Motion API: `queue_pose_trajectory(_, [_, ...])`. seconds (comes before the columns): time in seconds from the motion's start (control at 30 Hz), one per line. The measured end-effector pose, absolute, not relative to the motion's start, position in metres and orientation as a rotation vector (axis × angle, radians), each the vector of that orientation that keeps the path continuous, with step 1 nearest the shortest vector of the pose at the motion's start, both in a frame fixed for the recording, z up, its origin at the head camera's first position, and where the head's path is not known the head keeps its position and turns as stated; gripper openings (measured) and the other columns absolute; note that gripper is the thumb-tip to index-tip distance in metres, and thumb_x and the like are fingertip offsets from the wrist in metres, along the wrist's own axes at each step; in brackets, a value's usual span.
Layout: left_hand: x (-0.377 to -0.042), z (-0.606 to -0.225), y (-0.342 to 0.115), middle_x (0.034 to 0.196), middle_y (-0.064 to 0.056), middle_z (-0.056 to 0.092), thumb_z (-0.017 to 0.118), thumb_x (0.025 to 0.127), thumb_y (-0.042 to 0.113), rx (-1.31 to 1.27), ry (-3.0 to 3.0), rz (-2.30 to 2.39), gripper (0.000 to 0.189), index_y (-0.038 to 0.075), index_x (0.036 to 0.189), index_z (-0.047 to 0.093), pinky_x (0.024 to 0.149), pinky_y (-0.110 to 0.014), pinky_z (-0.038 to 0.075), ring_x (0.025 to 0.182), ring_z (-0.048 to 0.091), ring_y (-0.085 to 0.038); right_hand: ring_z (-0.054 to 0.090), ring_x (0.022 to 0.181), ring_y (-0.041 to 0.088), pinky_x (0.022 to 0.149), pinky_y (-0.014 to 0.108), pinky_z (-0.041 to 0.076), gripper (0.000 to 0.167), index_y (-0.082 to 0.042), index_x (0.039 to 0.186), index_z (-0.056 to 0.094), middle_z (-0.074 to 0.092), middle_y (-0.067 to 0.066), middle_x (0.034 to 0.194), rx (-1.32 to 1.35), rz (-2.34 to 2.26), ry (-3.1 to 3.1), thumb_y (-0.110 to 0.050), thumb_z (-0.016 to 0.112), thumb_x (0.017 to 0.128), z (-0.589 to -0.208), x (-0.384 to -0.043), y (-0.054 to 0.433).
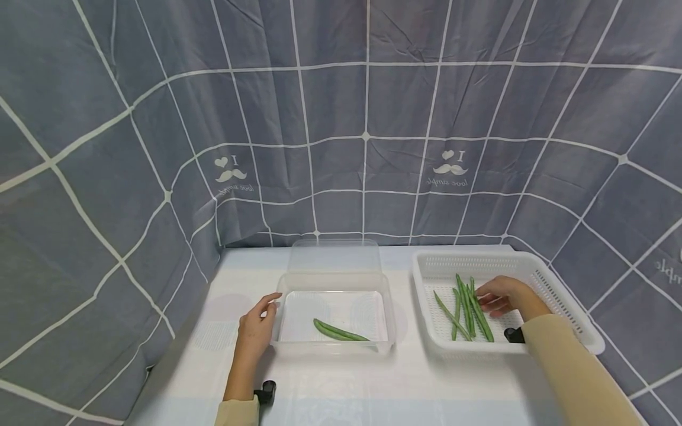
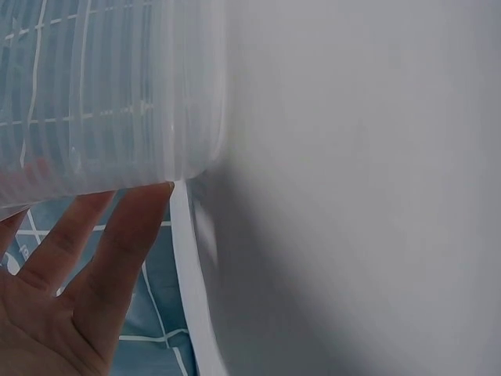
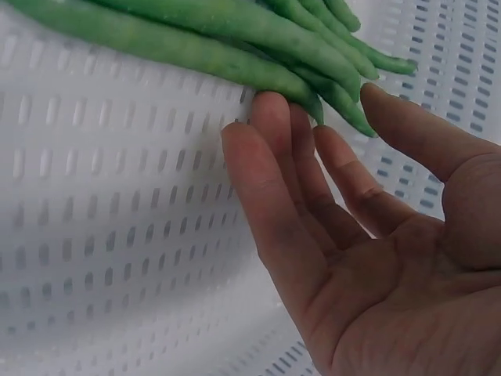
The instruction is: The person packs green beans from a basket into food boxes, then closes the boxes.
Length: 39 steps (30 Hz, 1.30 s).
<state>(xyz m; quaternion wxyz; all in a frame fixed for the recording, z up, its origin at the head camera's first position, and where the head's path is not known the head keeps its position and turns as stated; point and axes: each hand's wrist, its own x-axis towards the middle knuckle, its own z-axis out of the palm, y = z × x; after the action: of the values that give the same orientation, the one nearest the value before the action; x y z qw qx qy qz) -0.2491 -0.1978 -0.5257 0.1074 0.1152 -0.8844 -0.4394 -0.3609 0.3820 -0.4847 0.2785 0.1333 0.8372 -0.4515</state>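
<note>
In the head view, my left hand point(image 1: 256, 325) is at the left side of a clear plastic container point(image 1: 391, 313), its fingers relaxed. The left wrist view shows its fingertips right at the container's wall. Two green beans point(image 1: 341, 334) lie inside. My right hand point(image 1: 506, 296) reaches into a white perforated basket point(image 1: 420, 302), beside several green beans point(image 1: 482, 319). Close up in the right wrist view, the fingers point(image 3: 258, 180) are loosely bent and the thumb stands apart from them. The fingertips are right at the ends of the beans point(image 3: 172, 51), with none enclosed.
Behind the container a clear lid point(image 1: 335, 257) stands out toward the back of the white table point(image 1: 341, 384). A grey curtain point(image 1: 335, 165) with a white grid hangs along the back and both sides. The basket's raised walls surround the right hand.
</note>
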Motion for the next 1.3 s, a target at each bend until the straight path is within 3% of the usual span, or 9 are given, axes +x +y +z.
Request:
queue_pose_trajectory(0.3, [-0.248, -0.525, -0.199, 0.137, -0.02, 0.072, 0.048, 0.112, 0.027, 0.325, -2.611, -1.292, 0.035, 0.025, 0.139, 0.07, 0.082, -0.05, 0.056, 0.11, 0.074, -0.04, 0.071, 0.078, 0.015, 0.078, 0.04, 0.063, 0.038, 0.011, 0.13, 0.058, 0.069, 0.002, 0.084, 0.258, -1.13, 2.297, -0.014, 0.063, 0.102, -0.482, -0.36, 0.364])
queue_pose_trajectory(0.5, [-0.249, -0.526, -0.197, 0.138, -0.019, 0.072, 0.048, 0.112, 0.03, 0.347, -2.602, -1.289, 0.035, 0.025, 0.139, 0.07, 0.085, -0.053, 0.058, 0.114, 0.074, -0.043, 0.069, 0.074, 0.014, 0.075, 0.038, 0.064, 0.017, 0.006, 0.106, 0.067, 0.068, 0.002, 0.079, 0.275, -1.065, 2.344, -0.008, 0.063, 0.097, -0.483, -0.363, 0.358])
queue_pose_trajectory(0.6, [-0.249, -0.526, -0.196, 0.138, -0.021, 0.071, 0.047, 0.111, 0.03, 0.351, -2.594, -1.28, 0.036, 0.024, 0.138, 0.07, 0.08, -0.051, 0.059, 0.114, 0.074, -0.044, 0.069, 0.074, 0.015, 0.073, 0.036, 0.064, 0.015, 0.005, 0.102, 0.069, 0.068, 0.005, 0.08, 0.294, -1.06, 2.367, -0.008, 0.063, 0.096, -0.483, -0.364, 0.358])
queue_pose_trajectory(0.7, [-0.25, -0.527, -0.196, 0.139, -0.021, 0.071, 0.047, 0.111, 0.03, 0.352, -2.593, -1.27, 0.036, 0.025, 0.138, 0.07, 0.078, -0.048, 0.058, 0.112, 0.075, -0.042, 0.068, 0.074, 0.014, 0.073, 0.035, 0.064, 0.017, 0.007, 0.107, 0.068, 0.068, 0.005, 0.081, 0.304, -1.108, 2.357, -0.006, 0.063, 0.097, -0.482, -0.365, 0.359])
queue_pose_trajectory(0.93, [-0.249, -0.528, -0.197, 0.139, -0.021, 0.07, 0.046, 0.112, 0.029, 0.344, -2.61, -1.282, 0.036, 0.024, 0.139, 0.07, 0.073, -0.04, 0.055, 0.11, 0.075, -0.04, 0.07, 0.079, 0.012, 0.075, 0.036, 0.064, 0.047, 0.018, 0.141, 0.048, 0.071, 0.004, 0.093, 0.261, -1.261, 2.302, -0.005, 0.059, 0.102, -0.475, -0.365, 0.358])
queue_pose_trajectory(1.3, [-0.25, -0.527, -0.198, 0.139, -0.02, 0.071, 0.045, 0.112, 0.031, 0.343, -2.617, -1.3, 0.037, 0.025, 0.14, 0.069, 0.068, -0.032, 0.048, 0.109, 0.074, -0.037, 0.067, 0.077, 0.007, 0.073, 0.03, 0.063, 0.05, 0.016, 0.144, 0.044, 0.067, -0.001, 0.089, 0.132, -1.365, 2.26, -0.011, 0.059, 0.106, -0.453, -0.367, 0.337])
